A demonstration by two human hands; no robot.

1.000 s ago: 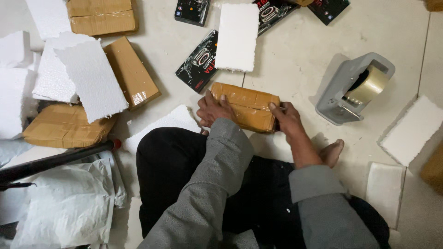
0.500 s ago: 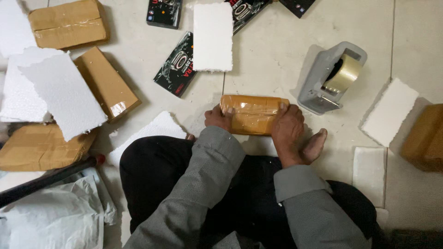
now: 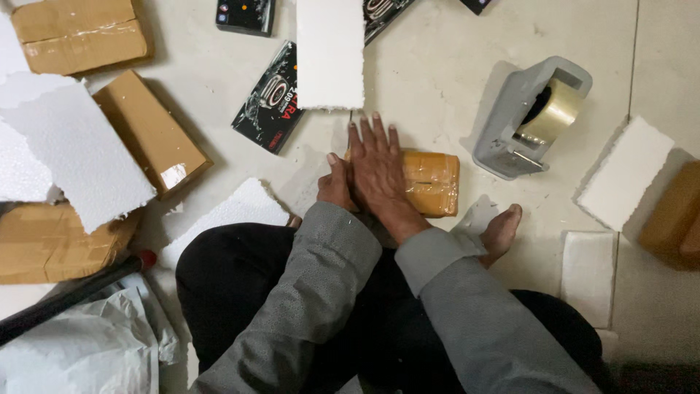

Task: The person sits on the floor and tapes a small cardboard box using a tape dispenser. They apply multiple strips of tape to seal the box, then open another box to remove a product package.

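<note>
A brown parcel (image 3: 434, 182) wrapped in clear tape lies on the tiled floor just in front of my crossed legs. My right hand (image 3: 377, 166) rests flat on top of its left half, fingers stretched out and pointing away from me. My left hand (image 3: 335, 184) is curled around the parcel's left end, partly tucked under the right hand, thumb up. Only the parcel's right half shows.
A grey tape dispenser (image 3: 526, 117) with a brownish roll stands to the right. White foam sheets (image 3: 329, 51) and flat black boxes (image 3: 271, 98) lie ahead, with more brown parcels (image 3: 149, 135) at left. My bare foot (image 3: 503, 232) lies by the parcel. A plastic bag (image 3: 80, 350) sits lower left.
My right hand has left the parcel's right end and now lies flat across its left half. My left hand stays at the left end. The view has shifted slightly.
</note>
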